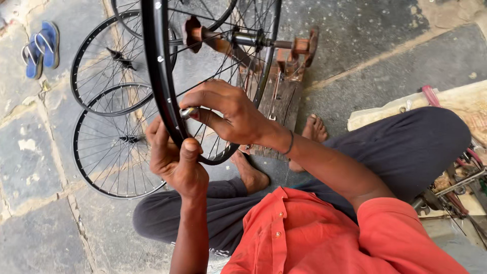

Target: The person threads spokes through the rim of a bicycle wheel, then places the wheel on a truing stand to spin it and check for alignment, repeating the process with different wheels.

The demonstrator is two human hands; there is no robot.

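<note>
While two wheels [114,127] lie flat, both hands [175,162] grip one rim [158,71].

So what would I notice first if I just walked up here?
Probably the big black spoked bicycle wheel mounted on a rusty wooden stand at top centre. The left hand grips its rim while the right hand pinches a small shiny metal tool against it. Blue flip-flops lie top left.

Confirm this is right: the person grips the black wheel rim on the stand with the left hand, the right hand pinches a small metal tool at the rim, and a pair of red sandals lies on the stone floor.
One detail is wrong: the sandals are blue, not red, as the head view shows. The rest stands: the left hand grips the black wheel rim on the stand, and the right hand pinches a small metal tool at the rim.
</note>
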